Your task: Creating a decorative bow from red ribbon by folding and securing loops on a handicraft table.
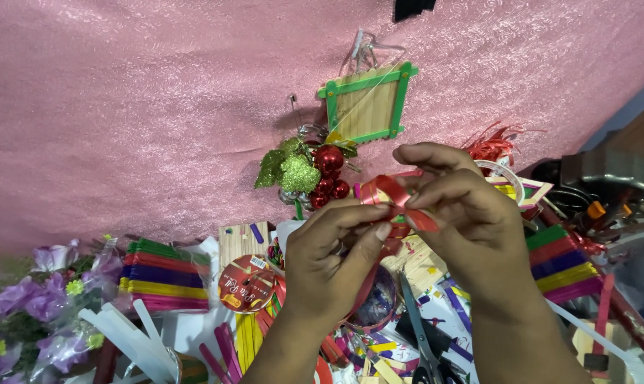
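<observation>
Head view | both hands, left [329, 259] and right [454, 206], pinch glossy red ribbon [397, 199] (looped, creased) | pink textured cloth [123, 107] behind

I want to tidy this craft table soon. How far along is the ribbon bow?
Done: a green-edged stick frame hangs on the pink cloth above a glittery berry sprig. In hand: the left hand and right hand pinch a red ribbon folded into loops, nothing tying its middle. Left: it looks unsecured; scissors and ribbon spool lie unused below.
</observation>
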